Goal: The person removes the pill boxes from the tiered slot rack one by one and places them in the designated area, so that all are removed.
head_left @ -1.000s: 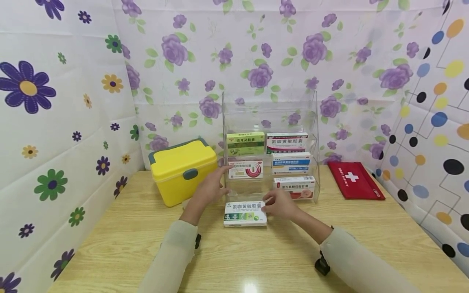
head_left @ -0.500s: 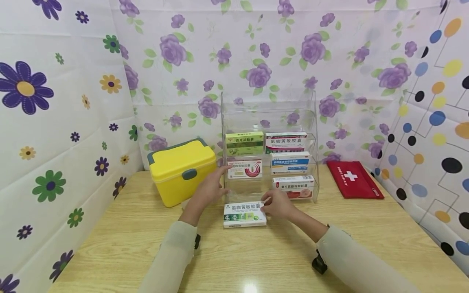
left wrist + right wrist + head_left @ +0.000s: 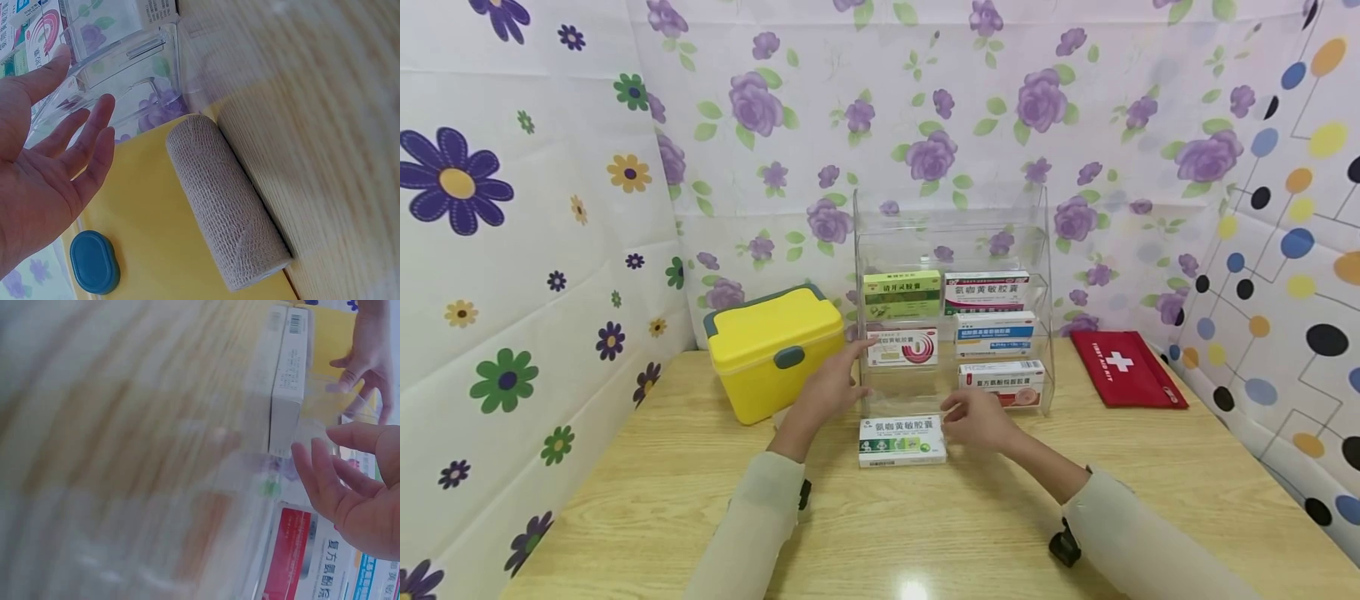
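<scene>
Item: white-and-green medicine box point(image 3: 902, 442), at the near left foot of the clear rack point(image 3: 951, 240), printed face up and toward you; you cannot tell whether its base sits in the lowest tier.

Your right hand point(image 3: 979, 421): just beside the box's right edge, grip apart, fingers loosely bent; contact with the box cannot be told.

Your left hand point(image 3: 827, 390): at the rack's left side, grip apart, fingers spread.

Rack contents: upper row, green box point(image 3: 901, 298) left, magenta-and-white box point(image 3: 987, 292) right; below these, red-ringed white box point(image 3: 902, 347) left, blue-and-white box point(image 3: 994, 336) right; lower right, red-and-white box point(image 3: 1002, 383).

To the rack's left: yellow case point(image 3: 778, 337) with a dark latch point(image 3: 94, 262); beside it, a beige bandage roll point(image 3: 226, 206), lying on its side, mostly hidden from the head view by your left hand.

To the rack's right: red first-aid pouch point(image 3: 1126, 371), flat on the wood-grain surface point(image 3: 880, 533).
</scene>
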{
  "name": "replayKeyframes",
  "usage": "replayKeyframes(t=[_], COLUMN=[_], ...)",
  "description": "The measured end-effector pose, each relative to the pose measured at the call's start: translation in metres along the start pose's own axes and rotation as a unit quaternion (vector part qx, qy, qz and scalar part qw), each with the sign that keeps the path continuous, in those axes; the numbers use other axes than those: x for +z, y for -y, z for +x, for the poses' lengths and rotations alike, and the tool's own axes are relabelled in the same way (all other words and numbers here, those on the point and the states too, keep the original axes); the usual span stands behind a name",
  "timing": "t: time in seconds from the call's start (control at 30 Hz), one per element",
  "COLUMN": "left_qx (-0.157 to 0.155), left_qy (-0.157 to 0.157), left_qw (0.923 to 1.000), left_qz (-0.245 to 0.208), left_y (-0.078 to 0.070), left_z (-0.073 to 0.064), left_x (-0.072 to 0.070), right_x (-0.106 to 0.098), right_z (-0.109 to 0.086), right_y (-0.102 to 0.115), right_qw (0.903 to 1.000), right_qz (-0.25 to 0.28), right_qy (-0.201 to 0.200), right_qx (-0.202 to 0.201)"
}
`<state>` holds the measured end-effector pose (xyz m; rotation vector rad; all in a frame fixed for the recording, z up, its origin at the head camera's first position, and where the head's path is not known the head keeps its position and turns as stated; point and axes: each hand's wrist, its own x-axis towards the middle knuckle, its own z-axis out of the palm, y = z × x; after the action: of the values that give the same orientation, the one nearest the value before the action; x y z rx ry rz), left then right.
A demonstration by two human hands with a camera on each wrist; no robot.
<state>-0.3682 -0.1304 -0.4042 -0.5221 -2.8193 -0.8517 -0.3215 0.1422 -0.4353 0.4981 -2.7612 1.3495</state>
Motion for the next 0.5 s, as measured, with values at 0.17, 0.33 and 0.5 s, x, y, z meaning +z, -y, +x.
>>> replayKeyframes(t=[0.17,0.33,0.5], left_qx=[0.006,0.009,0.012], left_qy=[0.002,-0.001,-0.005], left_qw=[1.0,0.9999,0.9999], left_qz=[-0.001,-0.006,-0.001], left_y=[0.0,0.002,0.002], left_z=[0.0,0.0,0.0], left_x=[0.0,0.0,0.0], right_x=[-0.01,-0.019,-0.031], right_z=[-0.007,-0.013,-0.021], right_y=[-0.003,-0.004,-0.001], right_qw=[0.9998,0.9992,0.9988], right_qz=[0.004,0.001,-0.002], right_qy=[-0.014,-0.027,-0.039], right_qx=[-0.011,-0.028,-0.03])
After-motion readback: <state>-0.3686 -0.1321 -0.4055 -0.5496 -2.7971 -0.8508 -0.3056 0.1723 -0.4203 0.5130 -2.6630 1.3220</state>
